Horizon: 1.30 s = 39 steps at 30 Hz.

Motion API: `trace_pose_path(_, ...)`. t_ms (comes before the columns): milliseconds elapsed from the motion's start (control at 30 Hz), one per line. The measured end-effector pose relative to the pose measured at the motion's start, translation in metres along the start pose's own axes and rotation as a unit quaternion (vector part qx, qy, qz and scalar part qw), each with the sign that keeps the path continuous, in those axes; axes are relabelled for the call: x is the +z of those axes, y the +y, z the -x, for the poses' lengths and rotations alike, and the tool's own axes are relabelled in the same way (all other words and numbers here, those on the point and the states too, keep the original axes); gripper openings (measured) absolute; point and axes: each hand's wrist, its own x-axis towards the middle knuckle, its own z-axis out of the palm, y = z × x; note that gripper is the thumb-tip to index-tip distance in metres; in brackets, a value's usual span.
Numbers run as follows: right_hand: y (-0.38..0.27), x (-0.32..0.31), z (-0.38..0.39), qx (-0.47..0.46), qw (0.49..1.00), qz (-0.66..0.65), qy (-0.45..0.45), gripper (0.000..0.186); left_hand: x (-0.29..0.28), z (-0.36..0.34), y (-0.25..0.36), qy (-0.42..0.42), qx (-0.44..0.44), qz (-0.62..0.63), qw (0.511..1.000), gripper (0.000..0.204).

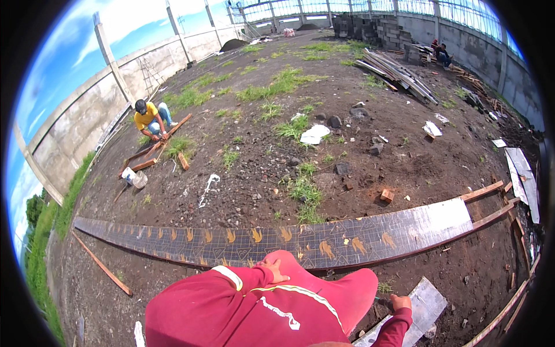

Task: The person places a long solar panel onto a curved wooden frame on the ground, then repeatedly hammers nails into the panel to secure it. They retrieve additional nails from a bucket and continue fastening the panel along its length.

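Note:
My left hand (274,270) rests on my red trouser leg, its fingers apart and nothing in it. To the right of my knee, my right hand (400,302) is closed; a short dark piece shows beside its fingers, too small to name. Just below that hand lies a grey metal-looking sheet (429,301) on the soil. In front of my knees a long, dark panel (263,243) with a printed grid and yellowish marks stretches from left to right. Two wooden battens (483,192) stick out from its right end.
A co-worker (153,118) in a yellow shirt crouches at left over a wooden frame, near a white bucket (134,177). A loose batten (103,263) lies at left. Timber piles (399,75) and stacked blocks (376,30) stand farther back. Stones and scraps litter the soil.

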Motion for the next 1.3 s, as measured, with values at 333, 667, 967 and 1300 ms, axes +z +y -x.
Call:
trace_pose_path(333, -0.021, -0.019, 0.022, 0.024, 0.997, -0.063, -0.022, 0.044, -0.006, 0.008, 0.0, 0.002, 0.019, -0.004, 1.0, 0.097)
trace_pose_path(667, 0.0, 0.0, -0.002, -0.002, 1.0, -0.005, -0.006, 0.048, -0.011, 0.013, 0.002, 0.0, 0.025, -0.006, 1.0, 0.097)
trace_pose_path(967, -0.001, -0.001, 0.0, -0.008, 1.0, -0.011, 0.003, 0.048, -0.012, 0.012, 0.002, 0.001, 0.02, -0.009, 1.0, 0.097)
trace_pose_path(1300, 0.027, 0.028, -0.034, 0.05, 0.996, -0.071, -0.026, 0.048, -0.013, 0.014, 0.002, -0.005, 0.02, -0.013, 1.0, 0.097)
